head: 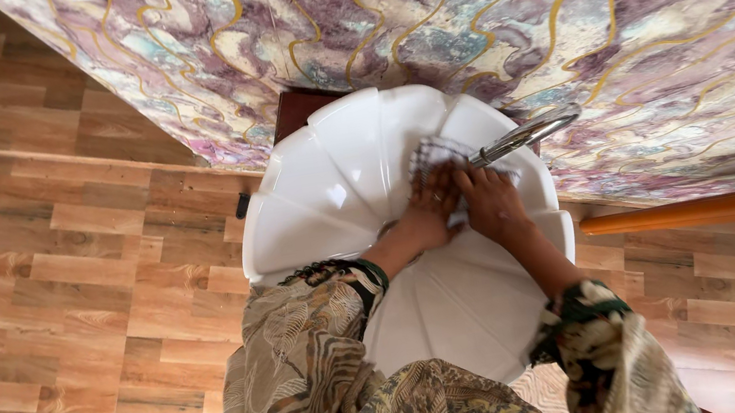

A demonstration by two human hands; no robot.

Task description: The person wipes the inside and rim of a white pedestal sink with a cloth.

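Cloth: we see the checked cloth [435, 158] in the white basin [326, 193], under the chrome tap [525, 134].
Left hand: our left hand [430, 211] presses it, fingers together.
Right hand: our right hand [491, 201] clutches it alongside, touching the left.

A small cloth [432, 159], pale with a dark checked pattern, is lying crumpled in the upper part of a white basin [326, 193], just under the spout of a chrome tap [525, 134]. Only its upper portion is showing; the rest is being covered by two hands pressing on it. The left hand [432, 211] is lying on the cloth's lower left part, fingers spread over the fabric. The right hand [490, 202] is sitting just beside it, touching it, and is bearing down on the cloth's right side below the tap.
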